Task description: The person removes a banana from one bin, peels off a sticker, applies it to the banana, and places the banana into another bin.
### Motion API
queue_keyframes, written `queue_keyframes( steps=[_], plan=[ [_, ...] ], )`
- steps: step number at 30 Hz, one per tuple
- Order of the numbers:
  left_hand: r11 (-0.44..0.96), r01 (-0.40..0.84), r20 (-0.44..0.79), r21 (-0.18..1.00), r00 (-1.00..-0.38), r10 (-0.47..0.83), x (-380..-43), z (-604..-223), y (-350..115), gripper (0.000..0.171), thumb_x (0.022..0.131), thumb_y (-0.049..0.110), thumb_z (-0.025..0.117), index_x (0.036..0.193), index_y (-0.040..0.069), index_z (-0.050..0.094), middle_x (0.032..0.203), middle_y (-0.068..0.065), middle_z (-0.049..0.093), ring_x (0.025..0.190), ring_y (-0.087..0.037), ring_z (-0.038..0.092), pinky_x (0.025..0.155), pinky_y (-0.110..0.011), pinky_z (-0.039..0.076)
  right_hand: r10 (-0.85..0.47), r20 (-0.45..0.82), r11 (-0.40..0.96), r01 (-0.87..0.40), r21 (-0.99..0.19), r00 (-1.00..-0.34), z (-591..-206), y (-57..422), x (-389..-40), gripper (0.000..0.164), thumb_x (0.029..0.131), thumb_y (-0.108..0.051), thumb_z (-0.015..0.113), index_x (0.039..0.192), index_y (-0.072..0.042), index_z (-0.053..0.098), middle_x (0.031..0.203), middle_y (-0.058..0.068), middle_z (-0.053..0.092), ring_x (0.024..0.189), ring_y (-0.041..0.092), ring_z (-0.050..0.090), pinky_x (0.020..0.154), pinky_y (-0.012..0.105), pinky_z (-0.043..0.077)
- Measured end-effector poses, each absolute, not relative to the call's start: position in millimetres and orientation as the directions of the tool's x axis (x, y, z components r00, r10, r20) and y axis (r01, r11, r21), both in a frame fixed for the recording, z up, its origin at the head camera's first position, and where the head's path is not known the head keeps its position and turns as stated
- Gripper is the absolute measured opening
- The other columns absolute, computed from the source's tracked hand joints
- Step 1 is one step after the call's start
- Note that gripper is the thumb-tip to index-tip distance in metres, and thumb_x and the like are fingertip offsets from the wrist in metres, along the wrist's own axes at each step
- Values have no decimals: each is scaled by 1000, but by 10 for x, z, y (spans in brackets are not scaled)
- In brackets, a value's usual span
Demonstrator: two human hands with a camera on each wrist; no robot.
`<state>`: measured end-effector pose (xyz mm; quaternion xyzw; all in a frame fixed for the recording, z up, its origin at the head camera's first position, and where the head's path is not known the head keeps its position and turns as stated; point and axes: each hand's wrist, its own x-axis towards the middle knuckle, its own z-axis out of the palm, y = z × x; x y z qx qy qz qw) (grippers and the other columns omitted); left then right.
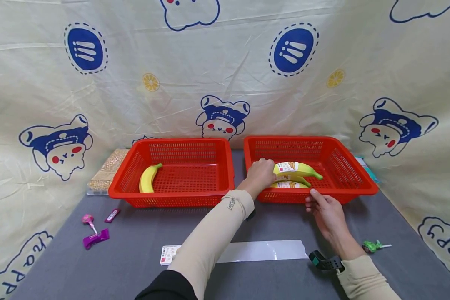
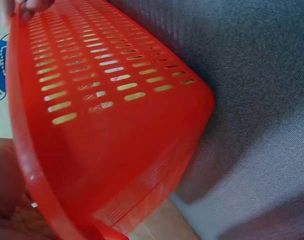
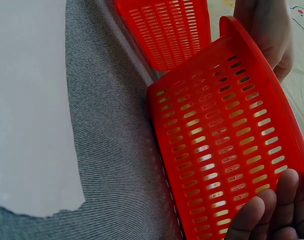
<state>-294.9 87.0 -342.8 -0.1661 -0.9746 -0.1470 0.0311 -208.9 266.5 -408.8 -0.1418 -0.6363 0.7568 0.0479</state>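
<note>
Two red plastic baskets stand side by side. Over the front left of the right basket (image 1: 356, 183), my left hand (image 1: 260, 175) curls around the left end of a labelled yellow banana (image 1: 298, 168). Below it in the same basket lie more bananas (image 1: 288, 184) with white labels. My right hand (image 1: 328, 214) is at this basket's front rim, thumb at the top edge and fingers against the outer wall; the right wrist view shows those fingers (image 3: 287, 192). A single banana (image 1: 148, 179) lies in the left basket (image 1: 172, 200).
A white strip (image 1: 266, 251) and a stack of printed labels (image 1: 168, 254) lie on the grey table. Left are a pink lollipop (image 1: 88, 218) and purple-wrapped sweets (image 1: 96, 238); right, a green lollipop (image 1: 373, 246). A bag of grains (image 1: 108, 171) sits behind the left basket.
</note>
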Motion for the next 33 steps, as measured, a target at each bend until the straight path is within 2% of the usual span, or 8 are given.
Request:
queue_keyframes(
  steps=[4, 10, 20, 26, 30, 33],
  plan=[
    [919, 322, 77, 227, -947, 313, -2956, -3460, 917, 28, 86, 30, 66, 111, 18, 67, 100, 3, 69, 83, -10, 57, 77, -26, 48, 254, -148, -180, 104, -978, -956, -4086, 2663, -2090, 26, 87, -38, 64, 87, -12, 69, 73, -6, 68, 69, 9, 58, 67, 19, 51],
    [939, 296, 32, 175, -955, 295, -2975, -3486, 970, 31, 85, 32, 67, 114, 22, 65, 104, 5, 68, 83, -11, 57, 77, -27, 50, 249, -145, -181, 101, -978, -958, -4101, 2663, -2089, 32, 81, -43, 68, 88, -12, 68, 73, -6, 68, 68, 9, 58, 67, 20, 51],
    [950, 267, 2, 163, -963, 270, -2988, -3480, 994, 34, 83, 31, 69, 115, 21, 64, 103, 4, 67, 83, -13, 58, 73, -29, 51, 248, -145, -195, 97, -976, -958, -4111, 2665, -2095, 32, 82, -42, 68, 89, -11, 68, 73, -5, 68, 67, 9, 58, 66, 20, 51],
    [952, 270, 21, 145, -963, 270, -2998, -3495, 1002, 30, 84, 29, 68, 112, 21, 65, 99, 3, 68, 80, -13, 58, 69, -28, 51, 246, -146, -197, 98, -976, -958, -4112, 2671, -2100, 26, 86, -38, 65, 86, -12, 68, 72, -5, 68, 67, 9, 59, 66, 20, 51],
    [946, 282, 45, 161, -960, 278, -2985, -3490, 989, 26, 84, 28, 67, 109, 20, 66, 97, 2, 68, 78, -14, 57, 68, -28, 50, 247, -149, -197, 102, -975, -958, -4112, 2676, -2097, 28, 83, -41, 67, 85, -12, 69, 71, -6, 68, 67, 9, 59, 66, 20, 51],
    [935, 295, 77, 197, -955, 285, -2960, -3481, 966, 25, 84, 27, 66, 108, 19, 67, 99, 2, 66, 83, -13, 58, 72, -28, 51, 245, -149, -201, 100, -975, -958, -4105, 2678, -2096, 29, 82, -41, 68, 84, -12, 68, 70, -6, 67, 66, 9, 58, 66, 20, 51]
  ],
)
